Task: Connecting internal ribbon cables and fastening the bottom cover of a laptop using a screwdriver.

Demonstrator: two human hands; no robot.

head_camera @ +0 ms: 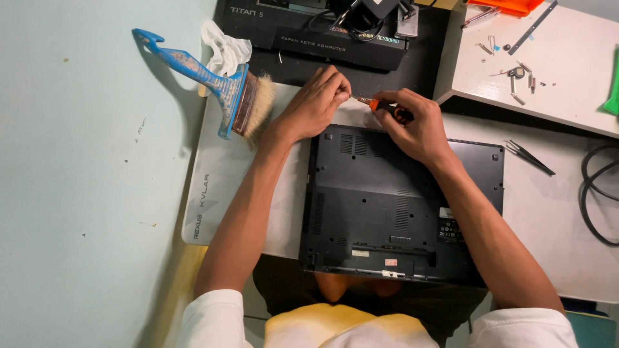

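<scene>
**Small screwdriver at the far edge of the laptop**

I see my two hands meeting just past the far edge of the black laptop (400, 200), which lies upside down on a pale mat (219, 187). My right hand (416, 125) is wrapped around a small screwdriver (385, 106) with an orange and black handle. My left hand (316, 103) is pinched narrow on the thin metal tip of that screwdriver. I cannot tell if a tiny screw sits between those fingertips; it is too small to see.

To do this well, I think the tip should stay steady and straight, with the left fingers guiding it and the right hand doing only small, slow turns. A tiny part could slip and roll away, so I would keep both hands low, close to the laptop.

Room to move: left of the laptop, the mat is bare up to a blue brush (216, 90) that lies near my left wrist. Behind the laptop, a long dark box (335, 42) is close, so there is little room that way. To the right of the laptop lie black tweezers (530, 156) and a black cable (599, 193). Far right and behind, a white board (580, 77) holds small screws and bits, well apart from my hands. The near edge of the laptop hangs over the mat toward my lap.
</scene>
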